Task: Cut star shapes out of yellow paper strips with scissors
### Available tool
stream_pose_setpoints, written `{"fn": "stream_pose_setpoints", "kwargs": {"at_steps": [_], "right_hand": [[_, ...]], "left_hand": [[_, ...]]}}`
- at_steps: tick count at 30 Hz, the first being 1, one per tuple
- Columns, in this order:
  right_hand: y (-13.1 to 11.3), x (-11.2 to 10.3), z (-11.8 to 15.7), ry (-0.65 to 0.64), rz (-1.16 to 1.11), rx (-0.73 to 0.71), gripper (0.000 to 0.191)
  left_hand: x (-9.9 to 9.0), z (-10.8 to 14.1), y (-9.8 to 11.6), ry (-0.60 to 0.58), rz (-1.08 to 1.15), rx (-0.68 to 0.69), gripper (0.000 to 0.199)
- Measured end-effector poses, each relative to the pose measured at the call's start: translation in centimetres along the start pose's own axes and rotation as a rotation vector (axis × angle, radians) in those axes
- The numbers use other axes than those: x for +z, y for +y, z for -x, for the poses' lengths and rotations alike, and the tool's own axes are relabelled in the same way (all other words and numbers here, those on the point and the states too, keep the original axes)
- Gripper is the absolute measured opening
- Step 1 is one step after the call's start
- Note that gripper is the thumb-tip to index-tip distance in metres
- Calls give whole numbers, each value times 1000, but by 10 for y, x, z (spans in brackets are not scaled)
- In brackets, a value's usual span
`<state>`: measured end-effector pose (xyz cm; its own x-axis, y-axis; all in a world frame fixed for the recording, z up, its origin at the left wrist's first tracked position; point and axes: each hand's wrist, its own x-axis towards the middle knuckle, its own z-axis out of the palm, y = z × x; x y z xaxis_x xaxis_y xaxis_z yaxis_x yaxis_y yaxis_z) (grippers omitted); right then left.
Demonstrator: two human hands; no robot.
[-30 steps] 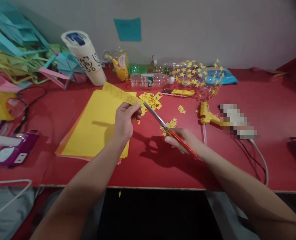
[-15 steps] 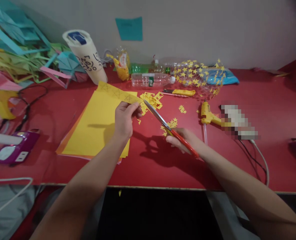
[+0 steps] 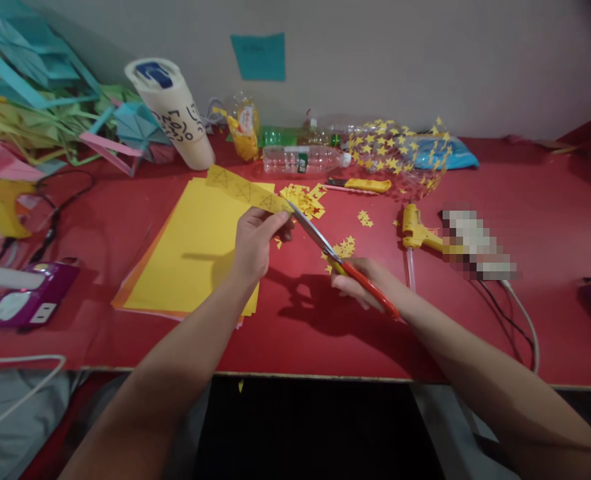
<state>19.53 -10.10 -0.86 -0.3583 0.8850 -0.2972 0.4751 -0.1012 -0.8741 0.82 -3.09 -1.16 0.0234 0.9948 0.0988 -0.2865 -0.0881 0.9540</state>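
My left hand (image 3: 255, 243) pinches the near end of a yellow paper strip (image 3: 242, 191) with stars drawn on it. My right hand (image 3: 362, 283) is closed on the red handle of a pair of scissors (image 3: 315, 233), whose blade tips touch the strip's end beside my left fingers. Under the strip lies a stack of yellow sheets (image 3: 170, 257). Cut paper scraps (image 3: 305, 200) are heaped just beyond the blades. Small yellow stars (image 3: 344, 247) rest near my right hand, and a few more (image 3: 365, 219) lie farther right.
A yellow cutter (image 3: 368, 186), a clear bottle (image 3: 302, 160) and a star-covered bottle (image 3: 388, 147) lie toward the wall. At right are a yellow glue gun (image 3: 418, 230) and cables. A white roll (image 3: 185, 127), folded paper shapes (image 3: 40, 67) and a purple power strip (image 3: 30, 293) are at left.
My left hand and the yellow strip have shifted slightly to the right. The scissors have barely moved, and their tips remain at the strip's end.
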Motion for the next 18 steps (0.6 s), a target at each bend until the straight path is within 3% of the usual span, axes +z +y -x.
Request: {"fn": "stream_pose_setpoints", "kwargs": {"at_steps": [18], "right_hand": [[-2,-3,2,-53,-73,-19,56]], "left_hand": [[0,0,2,-12,75,-27,3]]}}
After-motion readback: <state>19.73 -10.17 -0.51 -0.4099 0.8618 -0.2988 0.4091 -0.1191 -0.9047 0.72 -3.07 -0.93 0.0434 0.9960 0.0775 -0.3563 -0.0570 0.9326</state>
